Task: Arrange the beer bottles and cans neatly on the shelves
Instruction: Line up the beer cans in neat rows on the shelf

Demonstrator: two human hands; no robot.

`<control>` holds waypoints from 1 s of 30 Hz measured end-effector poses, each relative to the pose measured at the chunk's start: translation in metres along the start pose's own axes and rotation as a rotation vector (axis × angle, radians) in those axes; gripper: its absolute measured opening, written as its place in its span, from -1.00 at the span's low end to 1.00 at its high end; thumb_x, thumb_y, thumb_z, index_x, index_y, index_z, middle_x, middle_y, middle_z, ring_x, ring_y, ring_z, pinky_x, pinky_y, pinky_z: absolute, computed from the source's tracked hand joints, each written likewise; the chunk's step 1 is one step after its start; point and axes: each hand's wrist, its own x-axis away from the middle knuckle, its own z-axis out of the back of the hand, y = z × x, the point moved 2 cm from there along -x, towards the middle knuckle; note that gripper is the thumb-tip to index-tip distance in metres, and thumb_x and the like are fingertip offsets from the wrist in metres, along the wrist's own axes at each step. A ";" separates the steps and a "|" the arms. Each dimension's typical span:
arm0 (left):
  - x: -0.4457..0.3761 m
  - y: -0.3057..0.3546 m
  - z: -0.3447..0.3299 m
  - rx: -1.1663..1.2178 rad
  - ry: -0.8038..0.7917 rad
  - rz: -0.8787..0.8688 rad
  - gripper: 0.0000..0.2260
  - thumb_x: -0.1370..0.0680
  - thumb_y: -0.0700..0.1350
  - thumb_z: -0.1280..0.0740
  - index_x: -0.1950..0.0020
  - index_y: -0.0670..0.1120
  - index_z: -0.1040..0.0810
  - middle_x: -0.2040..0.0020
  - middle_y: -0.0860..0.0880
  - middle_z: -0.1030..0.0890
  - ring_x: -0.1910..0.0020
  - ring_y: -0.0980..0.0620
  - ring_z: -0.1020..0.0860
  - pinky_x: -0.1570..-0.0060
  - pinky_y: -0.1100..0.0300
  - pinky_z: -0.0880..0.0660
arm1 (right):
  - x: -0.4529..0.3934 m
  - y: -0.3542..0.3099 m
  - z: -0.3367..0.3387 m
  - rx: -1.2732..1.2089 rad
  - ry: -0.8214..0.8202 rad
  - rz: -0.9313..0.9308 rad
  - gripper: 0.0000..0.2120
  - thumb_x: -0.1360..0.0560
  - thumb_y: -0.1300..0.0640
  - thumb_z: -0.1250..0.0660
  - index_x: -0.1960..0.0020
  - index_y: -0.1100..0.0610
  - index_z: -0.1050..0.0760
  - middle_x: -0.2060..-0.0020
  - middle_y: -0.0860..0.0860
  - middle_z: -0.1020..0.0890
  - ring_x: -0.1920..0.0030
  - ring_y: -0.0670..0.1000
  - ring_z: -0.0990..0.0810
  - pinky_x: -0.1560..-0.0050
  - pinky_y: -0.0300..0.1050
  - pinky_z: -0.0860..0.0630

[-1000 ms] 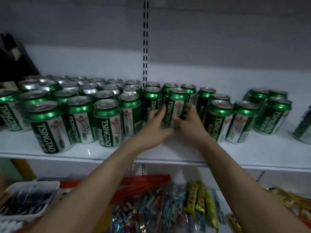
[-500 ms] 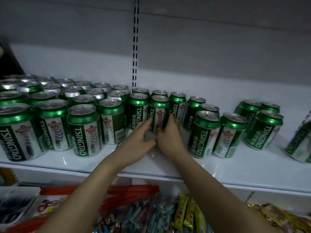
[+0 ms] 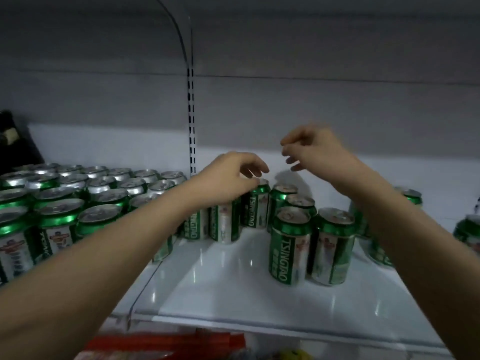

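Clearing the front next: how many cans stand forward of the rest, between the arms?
2: a left can with its lettering facing us, and a right can close beside it. Others behind them are partly hidden.

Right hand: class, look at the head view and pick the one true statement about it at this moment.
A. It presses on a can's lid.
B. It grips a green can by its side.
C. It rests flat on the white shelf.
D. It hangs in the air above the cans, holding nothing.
D: the right hand is raised clear above the Tsingtao cans, its fingers loosely curled round nothing, well off the white shelf.
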 end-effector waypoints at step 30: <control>-0.135 -0.034 -0.030 0.180 -0.292 0.085 -0.77 -0.52 -0.12 -0.45 -0.17 -0.09 -0.62 -0.05 -0.06 -0.68 0.00 0.00 -0.67 -0.04 -0.02 -0.63 | -0.089 0.081 0.029 0.118 -0.514 -0.139 -0.37 -0.14 -0.24 -0.55 -0.14 -0.02 -0.57 0.08 -0.08 -0.74 0.08 -0.04 -0.73 0.17 -0.17 -0.65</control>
